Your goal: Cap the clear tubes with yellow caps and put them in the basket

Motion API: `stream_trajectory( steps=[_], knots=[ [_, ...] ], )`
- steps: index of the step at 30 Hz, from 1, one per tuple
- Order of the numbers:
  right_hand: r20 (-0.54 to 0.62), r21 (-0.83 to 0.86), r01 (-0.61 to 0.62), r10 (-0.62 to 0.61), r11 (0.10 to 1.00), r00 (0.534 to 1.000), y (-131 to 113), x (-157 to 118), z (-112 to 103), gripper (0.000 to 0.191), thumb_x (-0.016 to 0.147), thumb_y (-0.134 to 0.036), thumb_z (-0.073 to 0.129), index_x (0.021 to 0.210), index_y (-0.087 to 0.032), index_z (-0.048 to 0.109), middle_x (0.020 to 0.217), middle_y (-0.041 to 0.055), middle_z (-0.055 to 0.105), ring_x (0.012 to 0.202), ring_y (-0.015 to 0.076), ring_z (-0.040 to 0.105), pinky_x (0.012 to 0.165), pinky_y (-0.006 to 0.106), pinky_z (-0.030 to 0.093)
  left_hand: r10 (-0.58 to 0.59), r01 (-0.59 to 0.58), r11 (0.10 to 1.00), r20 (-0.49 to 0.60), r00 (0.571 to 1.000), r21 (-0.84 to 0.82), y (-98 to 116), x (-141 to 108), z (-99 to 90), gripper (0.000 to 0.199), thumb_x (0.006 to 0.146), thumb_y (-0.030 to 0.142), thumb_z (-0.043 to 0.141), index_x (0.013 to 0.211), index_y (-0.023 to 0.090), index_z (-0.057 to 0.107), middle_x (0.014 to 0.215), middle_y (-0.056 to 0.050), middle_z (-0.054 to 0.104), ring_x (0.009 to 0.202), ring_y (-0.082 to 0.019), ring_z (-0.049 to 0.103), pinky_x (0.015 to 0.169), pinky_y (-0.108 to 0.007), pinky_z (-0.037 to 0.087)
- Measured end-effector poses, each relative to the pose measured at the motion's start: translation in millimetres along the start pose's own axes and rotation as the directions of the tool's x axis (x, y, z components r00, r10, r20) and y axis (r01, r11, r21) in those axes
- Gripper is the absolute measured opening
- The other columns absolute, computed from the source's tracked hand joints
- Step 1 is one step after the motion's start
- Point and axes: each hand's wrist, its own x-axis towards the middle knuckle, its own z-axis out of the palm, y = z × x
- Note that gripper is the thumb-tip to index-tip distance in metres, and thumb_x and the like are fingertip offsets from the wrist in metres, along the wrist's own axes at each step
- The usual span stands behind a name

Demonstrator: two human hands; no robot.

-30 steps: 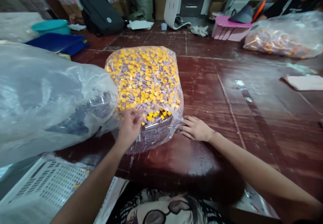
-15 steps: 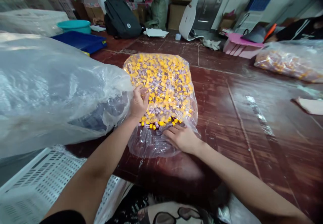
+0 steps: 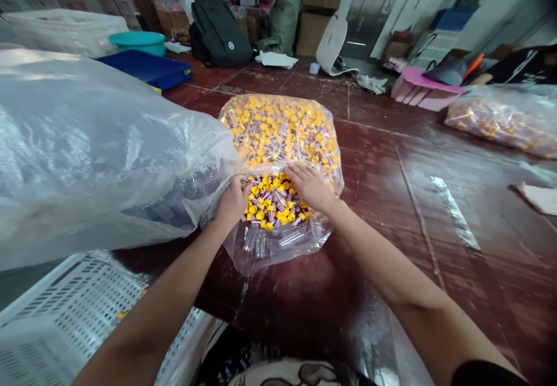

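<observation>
Along the left of this reddish, glossy, scuffed floor [image 3: 383, 212], a white perforated plastic crate [image 3: 73, 322] sits low against a huge clear plastic bag [image 3: 100, 148], which bulges across that side with something dark inside. Beyond it are a teal basin [image 3: 138, 40] and a flat blue tray [image 3: 145, 67], then a black backpack [image 3: 220, 33] in front of stacked cardboard boxes [image 3: 311, 35].

At the centre, a flat clear bag of yellow-capped plastic vials [image 3: 278, 142] lies on the floor, touching the big bag's edge. The person's left hand [image 3: 232, 203] sits where the two bags meet, half curled against the film; whether it actually grips anything, I cannot tell. The right hand [image 3: 310, 186] is spread wide, fingers pressing down on the flat bag just above a loose heap of vials, close to the left hand.

Further right stand a steel door [image 3: 369, 11] and a pink plastic stool [image 3: 424, 87]. Past them, another bag of yellow-capped vials [image 3: 500, 122] rests on the floor, with a pale sheet of card [image 3: 539, 197] at the edge.
</observation>
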Motion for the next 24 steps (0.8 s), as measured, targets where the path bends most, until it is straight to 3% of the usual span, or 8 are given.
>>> stream_trajectory(
  steps=[2, 5, 8, 12, 15, 17, 20, 24],
  knots=[
    [-0.057, 0.014, -0.011, 0.012, 1.000, 0.998, -5, -9, -4, 0.049, 0.097, -0.014, 0.040, 0.146, -0.013, 0.044, 0.150, 0.0126, 0.046, 0.141, 0.0274, 0.036, 0.116, 0.048, 0.030, 0.005, -0.003, 0.998, 0.031, 1.000, -0.060, 2, 2, -7.2, 0.025, 0.095, 0.030, 0.053, 0.116, 0.018, 0.050, 0.120, -0.013, 0.067, 0.105, -0.025, 0.067, 0.092, -0.041, 0.053],
    [-0.121, 0.091, 0.002, 0.009, 0.996, 0.993, -24, -29, -14, 0.034, 0.101, -0.026, 0.043, 0.129, -0.018, 0.061, 0.129, 0.0120, 0.062, 0.119, 0.0267, 0.054, 0.102, 0.044, 0.043, 0.015, -0.012, 0.986, 0.015, 1.000, -0.168, 17, -19, -23.4, 0.027, 0.093, 0.034, 0.057, 0.116, 0.021, 0.052, 0.124, -0.010, 0.066, 0.115, -0.024, 0.063, 0.100, -0.041, 0.049],
    [-0.009, 0.148, 0.080, -0.080, 0.986, 0.997, -48, -41, -14, 0.029, 0.100, -0.035, 0.049, 0.114, -0.020, 0.069, 0.105, 0.0091, 0.068, 0.098, 0.0237, 0.061, 0.089, 0.038, 0.049, -0.085, 0.086, 0.938, 0.016, 0.996, -0.337, 36, -49, -35.8, 0.030, 0.090, 0.036, 0.063, 0.116, 0.022, 0.056, 0.124, -0.008, 0.067, 0.113, -0.023, 0.064, 0.099, -0.039, 0.050],
    [0.095, 0.154, 0.006, -0.021, 0.988, 0.995, -65, -40, -1, 0.022, 0.097, -0.030, 0.056, 0.103, -0.015, 0.071, 0.100, 0.0110, 0.067, 0.094, 0.0240, 0.062, 0.085, 0.037, 0.050, -0.266, 0.272, 0.727, 0.107, 0.958, -0.630, 52, -81, -38.1, 0.025, 0.085, 0.034, 0.070, 0.104, 0.020, 0.060, 0.121, -0.009, 0.069, 0.109, -0.021, 0.066, 0.094, -0.036, 0.052],
    [0.008, 0.384, -0.025, 0.024, 0.923, 1.000, -68, -42, -4, 0.014, 0.095, -0.027, 0.060, 0.095, -0.018, 0.070, 0.100, 0.0092, 0.068, 0.095, 0.0219, 0.064, 0.085, 0.035, 0.052, -0.422, 0.427, 0.640, 0.172, 0.890, -0.639, 54, -99, -40.1, 0.030, 0.078, 0.035, 0.077, 0.098, 0.019, 0.060, 0.111, -0.006, 0.070, 0.097, -0.018, 0.067, 0.086, -0.033, 0.053],
    [-0.080, 0.614, -0.006, 0.070, 0.789, 0.994, -70, -47, -12, 0.011, 0.095, -0.029, 0.061, 0.096, -0.021, 0.069, 0.103, 0.0065, 0.069, 0.097, 0.0196, 0.065, 0.088, 0.035, 0.053, -0.460, 0.501, 0.628, 0.235, 0.856, -0.595, 54, -108, -44.5, 0.036, 0.078, 0.036, 0.077, 0.106, 0.020, 0.061, 0.105, -0.004, 0.070, 0.090, -0.017, 0.067, 0.082, -0.032, 0.054],
    [-0.140, 0.796, 0.016, 0.159, 0.605, 0.977, -78, -55, -27, 0.010, 0.095, -0.030, 0.061, 0.097, -0.023, 0.068, 0.105, 0.0045, 0.071, 0.101, 0.0182, 0.067, 0.092, 0.036, 0.053, -0.372, 0.496, 0.667, 0.328, 0.868, -0.556, 57, -115, -51.4, 0.044, 0.084, 0.036, 0.071, 0.125, 0.024, 0.059, 0.116, -0.005, 0.068, 0.103, -0.019, 0.065, 0.093, -0.036, 0.052],
    [-0.183, 0.821, 0.017, 0.235, 0.570, 0.955, -91, -60, -34, 0.009, 0.094, -0.031, 0.063, 0.097, -0.025, 0.069, 0.107, 0.0042, 0.071, 0.104, 0.0187, 0.067, 0.093, 0.038, 0.054, -0.199, 0.341, 0.781, 0.309, 0.930, -0.522, 64, -114, -54.3, 0.036, 0.091, 0.034, 0.062, 0.126, 0.026, 0.062, 0.129, -0.006, 0.062, 0.122, -0.020, 0.057, 0.110, -0.041, 0.041]
  ],
)
